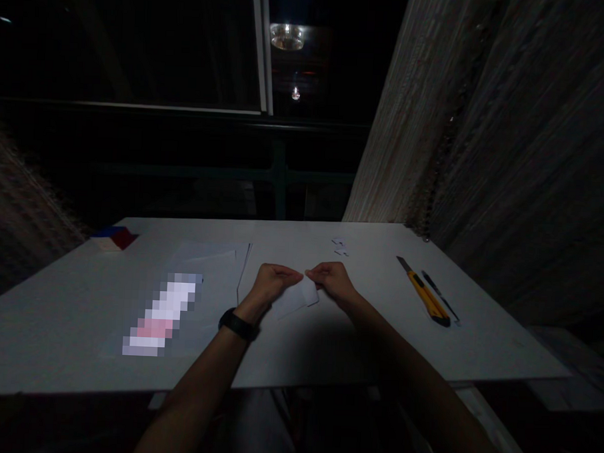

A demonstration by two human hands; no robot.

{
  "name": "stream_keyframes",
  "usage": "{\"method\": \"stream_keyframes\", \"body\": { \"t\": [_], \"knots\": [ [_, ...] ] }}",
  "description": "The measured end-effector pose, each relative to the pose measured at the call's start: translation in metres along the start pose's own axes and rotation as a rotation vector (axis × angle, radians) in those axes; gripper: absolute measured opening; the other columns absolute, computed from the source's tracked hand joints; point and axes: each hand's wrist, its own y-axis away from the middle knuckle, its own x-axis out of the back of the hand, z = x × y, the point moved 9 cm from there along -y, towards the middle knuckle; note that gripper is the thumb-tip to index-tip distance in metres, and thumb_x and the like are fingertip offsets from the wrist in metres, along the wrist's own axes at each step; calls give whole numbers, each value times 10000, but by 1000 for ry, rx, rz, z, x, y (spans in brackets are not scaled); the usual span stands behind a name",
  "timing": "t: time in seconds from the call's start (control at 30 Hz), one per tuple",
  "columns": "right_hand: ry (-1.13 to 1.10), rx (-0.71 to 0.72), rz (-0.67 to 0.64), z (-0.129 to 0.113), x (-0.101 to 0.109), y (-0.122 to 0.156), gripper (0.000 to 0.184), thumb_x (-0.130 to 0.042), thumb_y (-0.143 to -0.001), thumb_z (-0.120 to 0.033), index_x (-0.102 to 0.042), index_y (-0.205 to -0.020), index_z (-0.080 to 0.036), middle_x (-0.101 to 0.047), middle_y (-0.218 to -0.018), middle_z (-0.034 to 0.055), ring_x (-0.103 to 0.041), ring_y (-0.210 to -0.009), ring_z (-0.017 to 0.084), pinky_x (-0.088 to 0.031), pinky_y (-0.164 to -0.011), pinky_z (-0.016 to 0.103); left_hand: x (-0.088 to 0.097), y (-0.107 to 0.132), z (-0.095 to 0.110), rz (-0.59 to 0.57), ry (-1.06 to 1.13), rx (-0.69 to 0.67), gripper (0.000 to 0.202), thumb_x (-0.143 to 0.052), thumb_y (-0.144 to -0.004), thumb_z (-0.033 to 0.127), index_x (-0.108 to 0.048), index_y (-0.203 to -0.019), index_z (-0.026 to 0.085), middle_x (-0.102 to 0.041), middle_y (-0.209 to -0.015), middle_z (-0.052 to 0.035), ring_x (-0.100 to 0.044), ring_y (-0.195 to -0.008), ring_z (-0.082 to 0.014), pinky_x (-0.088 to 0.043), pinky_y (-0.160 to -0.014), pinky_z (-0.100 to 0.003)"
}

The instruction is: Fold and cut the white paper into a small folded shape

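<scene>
A small piece of white paper (296,301) is held between my two hands above the middle of the white table. My left hand (275,282), with a black band on its wrist, pinches the paper's upper edge between thumb and fingers. Close beside it, my right hand (334,280) pinches the same paper near its upper right corner, where a part looks folded or overlapping. The fingertips of both hands almost meet. Dim light hides the finer detail of the paper.
A yellow utility knife (426,295) with its blade out lies at the right, beside a pen (440,296). Small paper scraps (340,247) lie beyond my right hand. White sheets (215,269) and a blurred-out bright object (165,311) are at left, a coloured block (112,238) farther back.
</scene>
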Motion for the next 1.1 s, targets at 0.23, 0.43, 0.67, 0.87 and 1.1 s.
{"method": "stream_keyframes", "body": {
  "t": [0.23,0.43,0.67,0.87,1.1],
  "knots": [
    [12,30,3,0,1,0,345,-743,-495,-436,-611,-558,-123,-575,-483,7,-494,-447,105,-385,-455,237,2,1,1,15,12,10,233,-771,-510,315,-715,-647,135,-694,-652,-73,-595,-573,-158,-461,-553,-271],
    [109,74,1,-1,2,-2,353,-710,-546,-460,-610,-529,-123,-524,-430,-6,-439,-410,91,-331,-430,230,2,1,-2,19,65,50,217,-775,-518,282,-713,-662,131,-696,-662,-69,-599,-584,-148,-463,-582,-263],
    [185,91,-29,-2,2,-4,347,-687,-574,-459,-597,-532,-126,-495,-421,-19,-414,-410,85,-302,-426,225,5,0,-5,27,111,71,261,-782,-504,306,-712,-679,126,-696,-691,-80,-609,-629,-168,-461,-622,-286],
    [224,63,-149,-1,-4,0,332,-705,-542,-436,-578,-507,-131,-458,-383,-37,-373,-382,73,-258,-408,221,-14,5,0,-276,50,39,305,-720,-592,423,-681,-658,127,-621,-589,-27,-522,-555,-119,-380,-543,-247],
    [260,33,-343,7,-26,8,343,-729,-521,-435,-583,-497,-126,-445,-374,-45,-355,-377,61,-229,-400,216,-29,5,8,-351,-135,-154,404,-580,-700,509,-540,-554,134,-396,-491,54,-326,-485,-73,-228,-460,-217]
  ]
}}
